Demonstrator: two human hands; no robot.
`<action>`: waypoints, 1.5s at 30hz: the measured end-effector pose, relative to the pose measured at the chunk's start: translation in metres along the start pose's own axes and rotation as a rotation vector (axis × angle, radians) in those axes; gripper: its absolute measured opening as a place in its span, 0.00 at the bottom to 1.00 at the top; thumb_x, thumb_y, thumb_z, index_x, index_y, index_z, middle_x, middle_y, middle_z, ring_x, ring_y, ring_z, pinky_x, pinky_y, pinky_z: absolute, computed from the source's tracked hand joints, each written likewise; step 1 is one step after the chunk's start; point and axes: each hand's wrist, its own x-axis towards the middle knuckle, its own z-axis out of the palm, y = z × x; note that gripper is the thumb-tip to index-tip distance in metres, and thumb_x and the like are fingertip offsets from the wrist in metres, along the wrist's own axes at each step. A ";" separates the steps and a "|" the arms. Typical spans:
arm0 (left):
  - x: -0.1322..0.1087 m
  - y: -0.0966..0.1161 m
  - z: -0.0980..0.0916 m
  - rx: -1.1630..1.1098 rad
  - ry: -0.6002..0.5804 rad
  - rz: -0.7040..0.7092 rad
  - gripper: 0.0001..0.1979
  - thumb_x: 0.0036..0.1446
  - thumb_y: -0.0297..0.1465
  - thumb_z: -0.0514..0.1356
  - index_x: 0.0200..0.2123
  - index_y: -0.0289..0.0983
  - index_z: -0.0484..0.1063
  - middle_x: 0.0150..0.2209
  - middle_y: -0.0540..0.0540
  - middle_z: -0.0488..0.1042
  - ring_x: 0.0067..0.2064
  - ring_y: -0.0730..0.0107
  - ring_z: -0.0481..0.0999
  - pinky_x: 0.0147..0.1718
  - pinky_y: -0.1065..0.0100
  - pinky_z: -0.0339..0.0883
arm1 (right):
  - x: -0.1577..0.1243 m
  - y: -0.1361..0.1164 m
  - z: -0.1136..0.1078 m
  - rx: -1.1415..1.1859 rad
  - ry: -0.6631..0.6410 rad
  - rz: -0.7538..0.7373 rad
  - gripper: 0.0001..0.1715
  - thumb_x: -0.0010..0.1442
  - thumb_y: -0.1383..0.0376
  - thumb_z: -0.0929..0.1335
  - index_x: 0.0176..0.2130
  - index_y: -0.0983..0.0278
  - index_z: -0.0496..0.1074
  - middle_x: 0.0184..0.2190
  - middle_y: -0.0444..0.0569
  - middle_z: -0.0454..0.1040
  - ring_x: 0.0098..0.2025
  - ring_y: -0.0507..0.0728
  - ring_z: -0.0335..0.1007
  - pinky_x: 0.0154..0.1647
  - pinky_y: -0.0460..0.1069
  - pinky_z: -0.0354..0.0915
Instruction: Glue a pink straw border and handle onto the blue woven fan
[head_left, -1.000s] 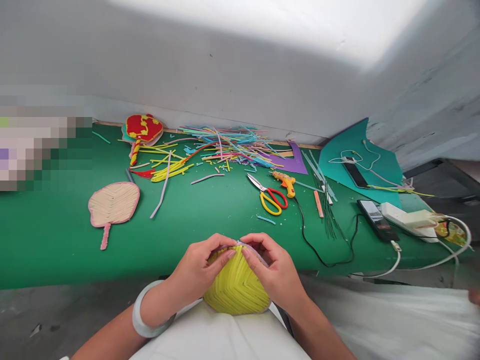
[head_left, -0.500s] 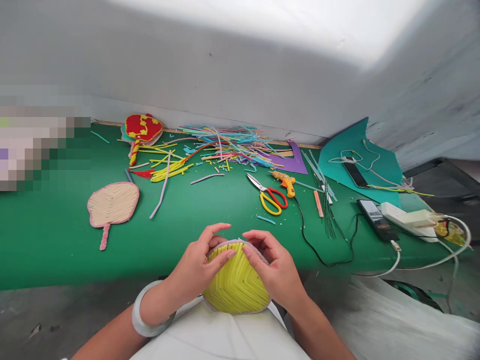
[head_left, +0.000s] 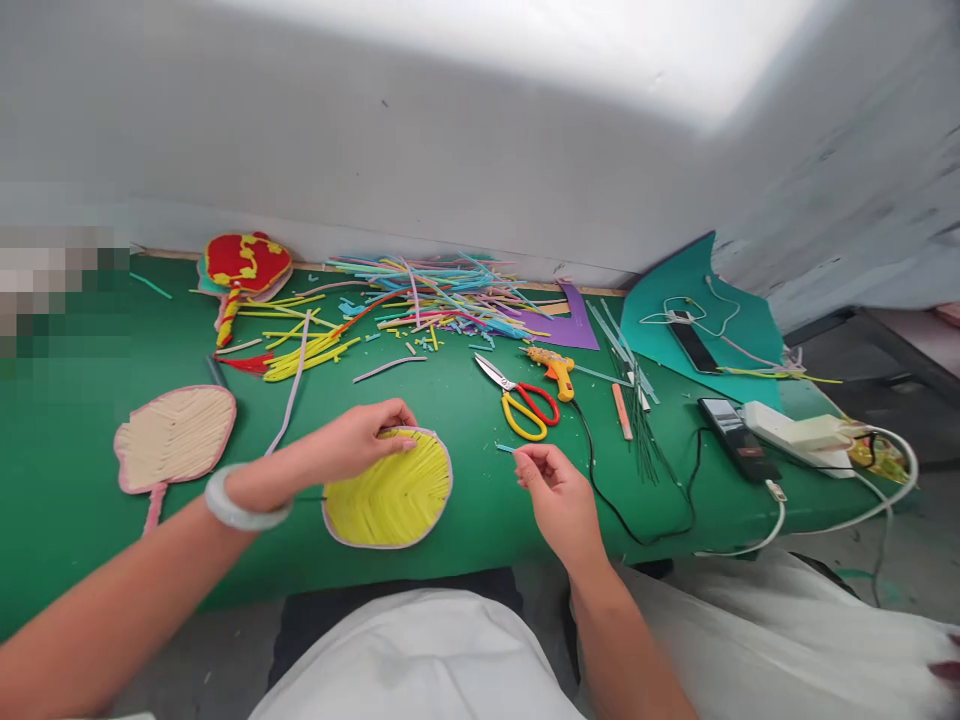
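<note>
Panel (head_left: 394,495), rounded, faced with slanting rows of bright yellow fuzzy stems and rimmed in pale lilac, sits in the lower middle of the frame, over the near part of the green-covered table (head_left: 465,540). My left hand (head_left: 367,435) is clamped on its upper-left edge, thumb on the yellow face. I take this edge hold as a way to steady the piece with most of its face uncovered. Whether the underside touches the table, I cannot tell.

My right hand (head_left: 559,495), right of the panel, has thumb and forefinger together on one end of a short, thin, light-blue strip (head_left: 504,447). Fingertip pinch; seems fitting for something so slight. Material too small to read.

Just above the strip: metal scissors (head_left: 510,385), one handle red, one yellow, handles toward the lower right, which I judge handy for that hand. Beside them, an orange-yellow glue gun (head_left: 559,370) on its side, black cord (head_left: 643,543) looping off to the right, apart from the panel.

Upper middle: heap of thin multicoloured stems (head_left: 450,290) along the far edge, presumably to leave working room nearer me. Left of frame: cream, pink-rimmed fan shape (head_left: 180,435), flat, well apart from the tools.
</note>
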 end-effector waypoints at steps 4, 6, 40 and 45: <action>0.051 -0.020 -0.011 0.144 -0.283 0.074 0.14 0.60 0.41 0.56 0.44 0.40 0.71 0.36 0.49 0.78 0.36 0.65 0.77 0.32 0.70 0.65 | 0.035 0.026 -0.019 -0.119 0.073 0.036 0.30 0.59 0.41 0.65 0.35 0.64 0.75 0.25 0.48 0.76 0.27 0.56 0.72 0.29 0.49 0.68; 0.065 -0.025 -0.005 0.160 -0.344 0.083 0.15 0.59 0.39 0.58 0.47 0.41 0.72 0.34 0.50 0.79 0.34 0.64 0.77 0.30 0.70 0.64 | 0.057 0.041 -0.031 -0.299 0.114 0.001 0.33 0.61 0.40 0.60 0.35 0.64 0.75 0.26 0.49 0.77 0.27 0.56 0.72 0.30 0.50 0.68; 0.025 -0.032 0.042 -0.027 0.225 -0.286 0.14 0.61 0.42 0.58 0.26 0.41 0.65 0.22 0.53 0.72 0.24 0.72 0.70 0.27 0.69 0.66 | 0.065 0.018 0.063 -0.141 -0.455 0.162 0.12 0.66 0.58 0.63 0.36 0.58 0.73 0.30 0.44 0.77 0.29 0.54 0.72 0.29 0.48 0.65; 0.030 -0.033 0.036 0.019 0.253 -0.201 0.19 0.64 0.41 0.54 0.23 0.40 0.61 0.18 0.55 0.66 0.20 0.75 0.64 0.22 0.71 0.59 | 0.062 0.024 0.065 -0.177 -0.451 0.160 0.12 0.67 0.59 0.63 0.37 0.58 0.73 0.30 0.44 0.77 0.29 0.53 0.72 0.30 0.48 0.65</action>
